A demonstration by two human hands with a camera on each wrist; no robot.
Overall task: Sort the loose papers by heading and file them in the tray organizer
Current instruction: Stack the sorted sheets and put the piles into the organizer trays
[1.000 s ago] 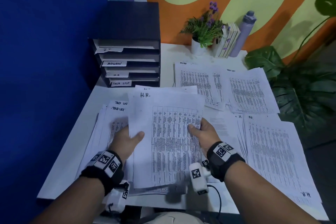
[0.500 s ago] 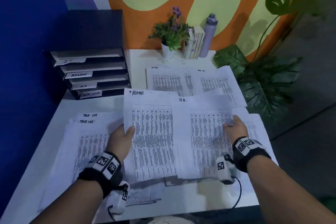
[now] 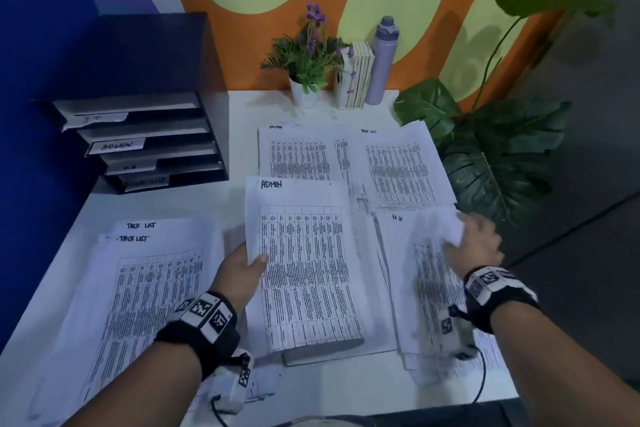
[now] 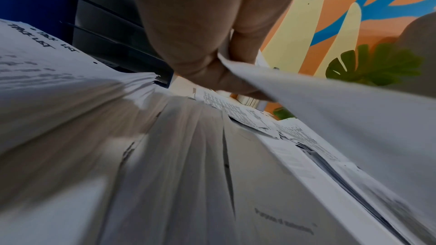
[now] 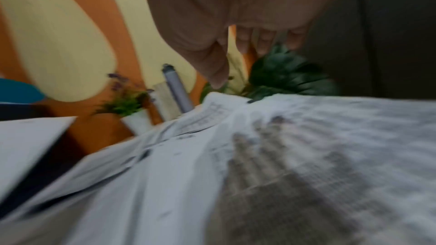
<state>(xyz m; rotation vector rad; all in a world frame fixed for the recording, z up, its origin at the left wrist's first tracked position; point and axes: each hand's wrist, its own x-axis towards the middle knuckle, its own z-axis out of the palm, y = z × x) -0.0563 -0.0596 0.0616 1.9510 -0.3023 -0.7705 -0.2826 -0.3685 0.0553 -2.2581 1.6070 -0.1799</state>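
Since half a second ago the right hand [image 3: 476, 241] has let go of the H.R. sheet [image 3: 426, 274], which now lies on the right-hand pile; the ADMIN stack [image 3: 304, 267] has stayed in the left hand [image 3: 242, 270].

Head view: the left hand grips the ADMIN stack at its left edge, thumb on top, the stack raised above the table [image 3: 214, 204]. The right hand hovers over the H.R. sheet's upper right corner, fingers loosely spread and blurred. A TASK LIST pile [image 3: 138, 288] lies at the left. Two further paper piles [image 3: 353, 159] lie towards the back. The tray organizer [image 3: 145, 142] stands at the rear left, its slots labelled.

Left wrist view: thumb and fingers [image 4: 243, 49] are clamped on the ADMIN stack's edge [image 4: 330, 111]; the TASK LIST pile [image 4: 47, 74] lies below left.

Right wrist view: the fingers [image 5: 264, 42] hang relaxed, holding nothing, above the blurred H.R. sheet [image 5: 283, 156].
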